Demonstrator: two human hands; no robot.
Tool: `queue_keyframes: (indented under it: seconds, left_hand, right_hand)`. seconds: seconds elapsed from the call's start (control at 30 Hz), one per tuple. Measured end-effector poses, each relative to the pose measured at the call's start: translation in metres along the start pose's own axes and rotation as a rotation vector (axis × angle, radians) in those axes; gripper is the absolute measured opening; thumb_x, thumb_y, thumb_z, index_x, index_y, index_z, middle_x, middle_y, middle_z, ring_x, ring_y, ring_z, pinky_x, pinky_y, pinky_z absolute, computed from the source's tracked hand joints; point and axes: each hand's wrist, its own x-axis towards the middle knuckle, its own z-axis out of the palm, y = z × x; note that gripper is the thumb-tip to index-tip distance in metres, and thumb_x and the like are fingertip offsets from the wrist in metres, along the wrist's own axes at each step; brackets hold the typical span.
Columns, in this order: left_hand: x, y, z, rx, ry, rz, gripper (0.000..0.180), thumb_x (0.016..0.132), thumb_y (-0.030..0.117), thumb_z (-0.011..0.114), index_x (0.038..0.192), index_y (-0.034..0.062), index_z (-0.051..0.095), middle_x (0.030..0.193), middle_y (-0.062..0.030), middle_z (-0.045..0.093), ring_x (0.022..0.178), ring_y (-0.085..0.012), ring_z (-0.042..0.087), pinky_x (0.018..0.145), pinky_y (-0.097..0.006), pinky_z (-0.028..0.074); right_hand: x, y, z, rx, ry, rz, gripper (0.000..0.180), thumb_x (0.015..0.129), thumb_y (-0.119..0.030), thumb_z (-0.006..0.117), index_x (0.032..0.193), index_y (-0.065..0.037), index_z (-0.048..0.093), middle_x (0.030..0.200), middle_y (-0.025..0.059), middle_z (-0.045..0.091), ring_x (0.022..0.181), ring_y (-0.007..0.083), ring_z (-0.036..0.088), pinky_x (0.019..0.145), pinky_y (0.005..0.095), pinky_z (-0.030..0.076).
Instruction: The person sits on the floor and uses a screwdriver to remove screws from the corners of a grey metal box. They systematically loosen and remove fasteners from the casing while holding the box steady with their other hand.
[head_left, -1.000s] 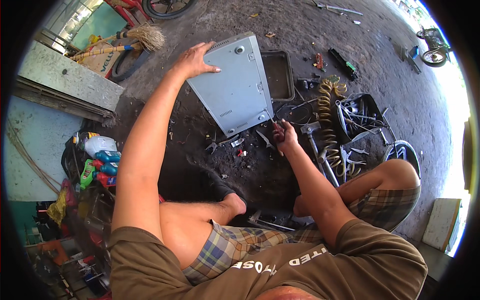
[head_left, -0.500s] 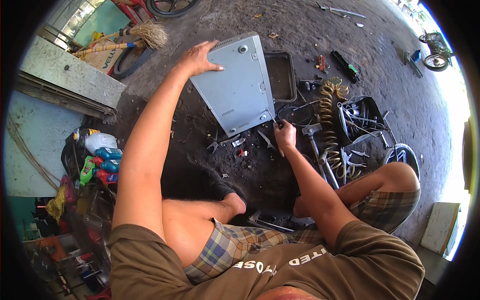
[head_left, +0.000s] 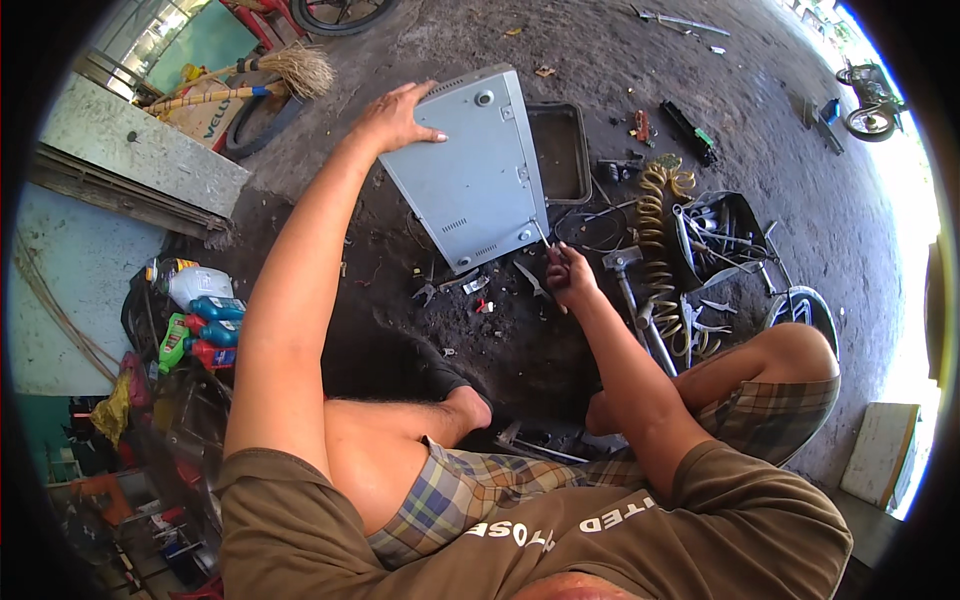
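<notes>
On the dark, gritty floor [head_left: 780, 110], a grey metal casing [head_left: 465, 170] is held at a slant in front of the seated person, with the face that carries round feet and vent slots turned toward the view; what bears its lower end cannot be made out. At its upper left corner the casing is gripped by the left hand [head_left: 395, 118], the thumb laid across the flat face and the fingers hooked over the edge. A screwdriver [head_left: 555, 256] is clasped by its reddish handle in the curled fingers of the right hand [head_left: 572, 277], and its shaft is directed up at the casing's lower right edge, beside a round foot. Whether the tip is seated in a screw or only rests against the edge cannot be told. By the look of it, a fastener or seam on that edge is being worked while the casing is steadied from the far corner. For the next move, firm bracing by the left hand seems called for, with the shaft lined up squarely before any turning or prying force is applied, since a slip along the smooth metal would be easy. Near the right hand, a hammer [head_left: 624, 258] and a coiled yellowish hose [head_left: 651, 215] are left lying.
</notes>
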Motion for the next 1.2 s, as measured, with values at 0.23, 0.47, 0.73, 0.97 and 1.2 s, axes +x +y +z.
queue_keyframes:
  seconds: [0.23,0.47,0.73,0.97,1.2]
  left_hand:
    - [0.000,0.000,0.003,0.048,0.012,-0.008,0.114,0.072,0.062,0.092,0.165,0.0153,0.045,0.163,-0.0143,0.053,0.148,-0.0367,0.054,0.122,-0.051,0.046]
    - [-0.002,-0.002,0.002,-0.009,0.003,-0.002,0.114,0.072,0.061,0.092,0.165,0.0150,0.045,0.162,-0.0152,0.055,0.146,-0.0366,0.055,0.122,-0.050,0.046]
    - [0.000,-0.003,0.006,-0.011,0.019,0.007,0.113,0.071,0.059,0.093,0.164,0.0148,0.047,0.160,-0.0167,0.056,0.146,-0.0368,0.055,0.122,-0.049,0.046]
    - [0.005,-0.003,0.005,0.014,-0.015,-0.013,0.117,0.072,0.064,0.092,0.167,0.0183,0.042,0.169,-0.0202,0.045,0.153,-0.0388,0.048,0.127,-0.051,0.041]
    - [0.000,-0.002,0.005,0.018,-0.021,-0.015,0.118,0.071,0.065,0.092,0.167,0.0185,0.042,0.169,-0.0199,0.045,0.153,-0.0387,0.048,0.125,-0.051,0.043]
  right_hand:
    - [0.004,0.006,0.002,-0.429,0.190,-0.421,0.032,0.099,-0.030,0.076,0.105,0.001,0.073,0.087,0.0079,0.078,0.069,0.0188,0.069,0.063,0.0345,0.057]
    - [0.010,0.012,0.006,-0.655,0.236,-0.501,0.032,0.098,-0.029,0.078,0.113,-0.001,0.081,0.088,0.0090,0.078,0.070,0.0224,0.070,0.058,0.0341,0.055]
    - [0.013,0.019,-0.006,0.373,-0.191,0.245,0.026,0.104,-0.035,0.071,0.102,-0.009,0.079,0.083,-0.0016,0.074,0.061,0.0152,0.061,0.052,0.0304,0.046]
    - [0.024,0.021,-0.006,0.390,-0.006,0.164,0.032,0.101,-0.034,0.075,0.106,-0.002,0.078,0.094,0.0050,0.079,0.066,0.0238,0.068,0.060,0.0381,0.055]
    - [0.009,0.013,-0.005,-0.726,0.194,-0.623,0.033,0.097,-0.034,0.079,0.103,-0.001,0.078,0.092,0.0072,0.078,0.073,0.0278,0.071,0.066,0.0429,0.057]
